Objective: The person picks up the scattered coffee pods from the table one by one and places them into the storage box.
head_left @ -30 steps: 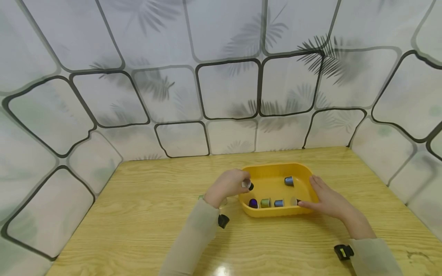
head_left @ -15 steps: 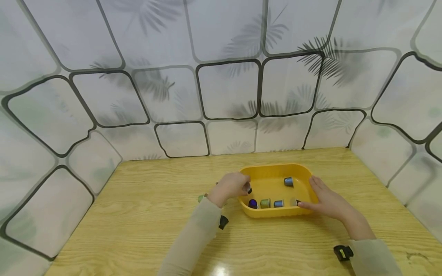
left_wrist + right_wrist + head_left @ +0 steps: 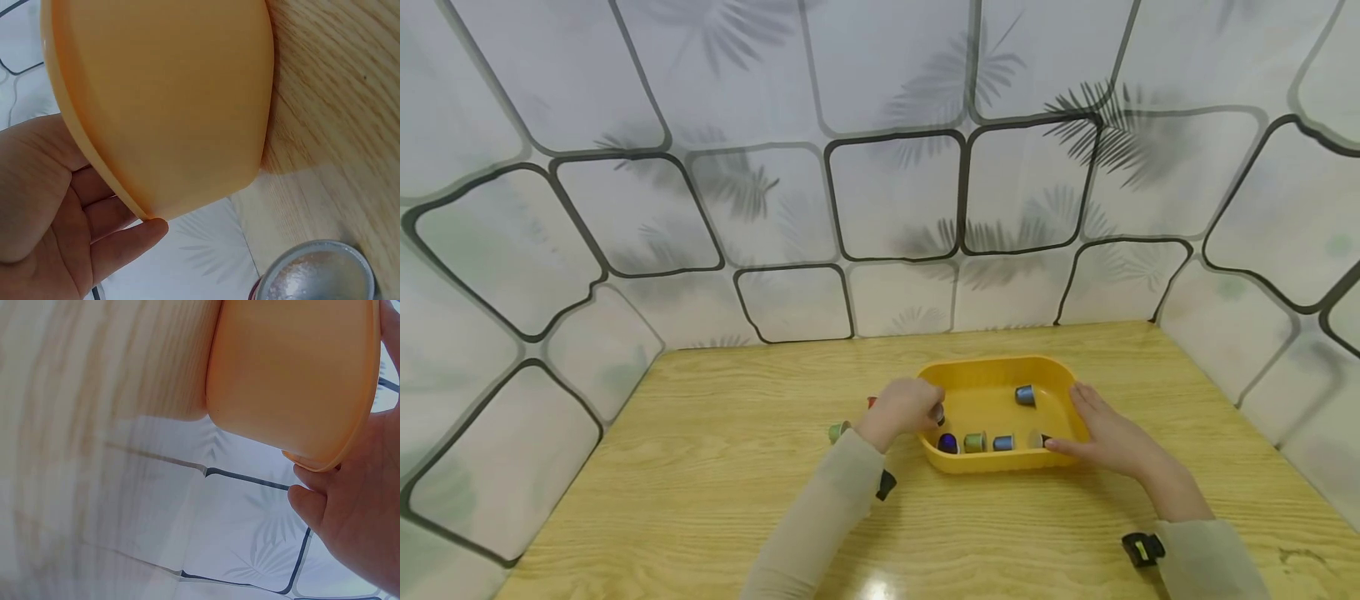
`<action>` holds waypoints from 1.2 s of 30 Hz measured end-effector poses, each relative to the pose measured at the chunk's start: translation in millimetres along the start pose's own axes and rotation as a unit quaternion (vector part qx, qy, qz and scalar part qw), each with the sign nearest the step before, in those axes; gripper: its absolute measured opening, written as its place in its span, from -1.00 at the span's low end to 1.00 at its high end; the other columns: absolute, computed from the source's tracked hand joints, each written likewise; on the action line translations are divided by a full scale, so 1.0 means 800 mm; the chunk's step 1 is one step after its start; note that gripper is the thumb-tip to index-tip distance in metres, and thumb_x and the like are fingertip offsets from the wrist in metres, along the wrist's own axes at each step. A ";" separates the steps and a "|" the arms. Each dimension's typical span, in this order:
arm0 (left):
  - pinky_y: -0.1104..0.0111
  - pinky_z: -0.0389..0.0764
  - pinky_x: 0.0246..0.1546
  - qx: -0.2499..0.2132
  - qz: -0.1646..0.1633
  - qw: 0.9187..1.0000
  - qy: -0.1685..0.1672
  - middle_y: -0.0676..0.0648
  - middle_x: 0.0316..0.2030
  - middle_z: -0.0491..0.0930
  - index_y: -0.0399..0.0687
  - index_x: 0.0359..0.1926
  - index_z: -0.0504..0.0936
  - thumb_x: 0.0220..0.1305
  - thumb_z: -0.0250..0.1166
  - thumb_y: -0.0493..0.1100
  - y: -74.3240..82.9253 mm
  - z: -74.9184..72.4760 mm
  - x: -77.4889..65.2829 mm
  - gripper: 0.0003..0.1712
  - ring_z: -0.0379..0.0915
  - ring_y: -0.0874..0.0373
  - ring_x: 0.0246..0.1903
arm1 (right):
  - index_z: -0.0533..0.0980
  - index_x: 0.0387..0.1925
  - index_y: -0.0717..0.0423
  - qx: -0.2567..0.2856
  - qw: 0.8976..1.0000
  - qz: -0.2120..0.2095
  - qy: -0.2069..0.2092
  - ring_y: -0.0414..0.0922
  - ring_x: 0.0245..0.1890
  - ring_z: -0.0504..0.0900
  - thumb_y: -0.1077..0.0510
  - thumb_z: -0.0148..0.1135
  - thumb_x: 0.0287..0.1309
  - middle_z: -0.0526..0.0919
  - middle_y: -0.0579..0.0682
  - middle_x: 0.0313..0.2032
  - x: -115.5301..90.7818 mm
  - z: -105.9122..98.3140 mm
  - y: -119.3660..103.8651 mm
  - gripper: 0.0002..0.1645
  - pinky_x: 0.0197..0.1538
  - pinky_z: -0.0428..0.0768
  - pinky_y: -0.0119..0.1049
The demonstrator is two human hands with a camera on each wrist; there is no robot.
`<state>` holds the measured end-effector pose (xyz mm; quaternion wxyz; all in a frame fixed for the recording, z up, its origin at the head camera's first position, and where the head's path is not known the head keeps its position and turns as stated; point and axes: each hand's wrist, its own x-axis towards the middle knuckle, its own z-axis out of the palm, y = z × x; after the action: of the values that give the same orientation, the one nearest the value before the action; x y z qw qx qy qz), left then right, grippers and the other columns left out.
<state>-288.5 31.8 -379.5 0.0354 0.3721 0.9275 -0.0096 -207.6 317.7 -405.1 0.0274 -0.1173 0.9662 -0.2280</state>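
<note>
Pinches a partly hidden coffee capsule point(image 3: 939, 416) in the curled left hand point(image 3: 902, 410) at the left end of the yellow tray point(image 3: 992, 463) on the table point(image 3: 715, 467), and lays the right hand point(image 3: 1112, 435), fingers extended, against the tray's right end.

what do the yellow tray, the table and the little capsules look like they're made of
The yellow tray: probably plastic, smooth and satin, with an evenly coloured, thin-rimmed wall.
The table: wood or wood-look laminate, lightly glossy; streaky grain and a bright reflection show.
The capsules: perhaps aluminium; one capsule in the left wrist view has a shiny silvery face, though coated plastic is possible.
</note>
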 end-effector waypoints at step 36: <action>0.47 0.18 -0.56 -0.001 0.017 0.999 0.035 0.08 -0.63 0.31 0.00 -0.55 0.36 0.12 0.18 -0.21 0.009 -0.015 0.000 -0.82 0.16 0.25 -0.61 | -0.11 0.23 0.53 -0.011 1.000 -0.004 0.005 0.31 0.22 -0.12 -0.34 0.13 -0.07 -0.15 0.46 0.24 0.000 0.000 -0.002 0.23 0.12 0.00 0.20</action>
<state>-284.0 37.5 -367.3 0.0039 0.3883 0.9215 0.0049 -207.4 316.6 -404.3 0.0204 -0.1202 0.9683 -0.2179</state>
